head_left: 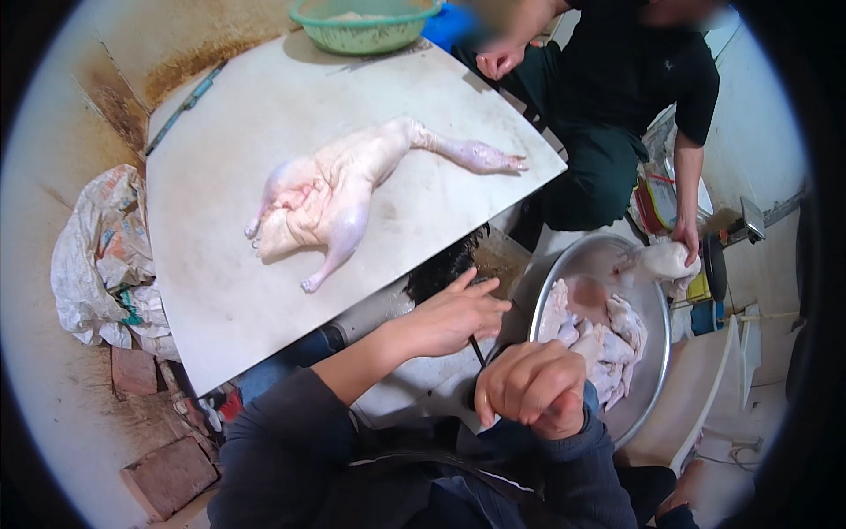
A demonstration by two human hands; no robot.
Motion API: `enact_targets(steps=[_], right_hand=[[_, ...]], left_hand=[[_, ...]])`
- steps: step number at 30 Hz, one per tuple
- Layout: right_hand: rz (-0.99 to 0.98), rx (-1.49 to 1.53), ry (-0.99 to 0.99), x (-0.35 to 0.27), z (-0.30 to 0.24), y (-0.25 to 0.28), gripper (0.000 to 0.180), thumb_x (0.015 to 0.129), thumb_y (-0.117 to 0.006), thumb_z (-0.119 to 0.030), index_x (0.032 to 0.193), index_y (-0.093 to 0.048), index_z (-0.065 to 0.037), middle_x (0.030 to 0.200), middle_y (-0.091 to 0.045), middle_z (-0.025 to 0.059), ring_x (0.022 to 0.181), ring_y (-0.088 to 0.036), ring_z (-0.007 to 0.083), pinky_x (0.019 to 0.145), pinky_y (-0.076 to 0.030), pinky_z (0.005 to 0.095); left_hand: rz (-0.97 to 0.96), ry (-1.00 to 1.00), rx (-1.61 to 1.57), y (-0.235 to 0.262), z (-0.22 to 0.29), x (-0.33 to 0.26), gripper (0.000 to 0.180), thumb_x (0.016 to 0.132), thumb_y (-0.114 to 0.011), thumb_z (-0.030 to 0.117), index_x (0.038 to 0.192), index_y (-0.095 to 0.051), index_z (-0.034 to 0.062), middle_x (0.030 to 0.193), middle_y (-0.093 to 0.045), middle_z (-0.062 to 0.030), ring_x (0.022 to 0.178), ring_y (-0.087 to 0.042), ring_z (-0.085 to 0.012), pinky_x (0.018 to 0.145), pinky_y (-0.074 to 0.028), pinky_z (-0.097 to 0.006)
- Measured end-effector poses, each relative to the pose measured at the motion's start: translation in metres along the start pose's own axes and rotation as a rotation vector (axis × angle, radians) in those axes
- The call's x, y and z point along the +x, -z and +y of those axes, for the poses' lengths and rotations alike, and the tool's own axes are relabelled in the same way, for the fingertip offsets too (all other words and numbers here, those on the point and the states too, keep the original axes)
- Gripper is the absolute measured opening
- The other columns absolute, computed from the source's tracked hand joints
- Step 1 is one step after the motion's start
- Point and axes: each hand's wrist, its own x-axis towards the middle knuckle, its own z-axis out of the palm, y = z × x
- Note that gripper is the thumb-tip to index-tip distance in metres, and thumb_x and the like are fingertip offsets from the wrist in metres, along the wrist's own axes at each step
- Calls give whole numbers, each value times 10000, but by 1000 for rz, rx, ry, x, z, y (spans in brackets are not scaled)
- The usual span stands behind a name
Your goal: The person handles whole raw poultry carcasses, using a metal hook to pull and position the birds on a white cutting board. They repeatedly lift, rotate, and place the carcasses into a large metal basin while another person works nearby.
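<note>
- The right hand (531,388) is curled into a closed fist low in the view, next to the rim of the metal basin; whether anything is clamped inside cannot be told.
- The left hand (456,313) is stretched forward with fingers loosely spread, resting at the near edge of the table (220,291); a thin dark rod-like thing (477,351) shows just beneath it, but a grip on it cannot be confirmed.
- The two hands are held apart, the left above and ahead of the right.
- A plucked whole bird (339,189) is laid flat in the middle of the white table, neck stretched toward the far right corner, well apart from both hands.
- The metal basin (656,353) just right of the hands is filled with more plucked carcasses (599,339).
- Another person's hand (683,234) is placed on a carcass at the basin's far rim.
- A green basket (366,31) stands at the table's far edge, and a crumpled sack (101,256) lies on the floor to the left.
- Judged risk: the table is tilted and wet-looking, so the bird could slide toward the near edge if nudged.
- Judged risk: with two people reaching into one basin, hands could collide or a slippery carcass be dropped.
</note>
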Motion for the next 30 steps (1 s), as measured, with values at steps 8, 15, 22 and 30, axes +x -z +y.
enact_targets(steps=[8, 15, 22, 30], right_hand=[[485, -485, -383, -34, 69, 69, 218, 1087, -495, -160, 1155, -594, 21, 930, -653, 73, 911, -622, 98, 863, -506, 265], [278, 161, -587, -31, 46, 72, 269, 1084, -520, -300, 1109, -571, -37, 876, -643, 46, 731, -622, 122, 695, -526, 261], [613, 47, -316, -35, 14, 102, 185, 1075, -535, -228, 1118, -542, -48, 918, -689, 91, 748, -718, 190, 592, -496, 226], [598, 103, -416, -43, 0, 92, 166, 1051, -586, -204, 1081, -589, -40, 878, -681, 63, 745, -713, 164, 614, -548, 240]], left_hand=[[647, -113, 685, 63, 22, 30, 224, 844, -727, 105, 1064, -686, 103, 1351, -651, -76, 1388, -501, -351, 1156, -331, -591], [547, -93, 911, 66, 23, 29, 448, 844, -745, 155, 1271, -647, 63, 1511, -508, -127, 1451, -392, -413, 1169, -314, -577], [604, 544, 777, 144, -31, 12, 815, 781, -821, 234, 1467, -439, 16, 1566, -323, -323, 1489, -216, -509, 1236, -146, -574], [81, 953, 475, 191, -60, 22, 1018, 615, -964, 302, 1407, -409, -19, 1349, -560, -292, 1152, -636, -443, 934, -554, -471]])
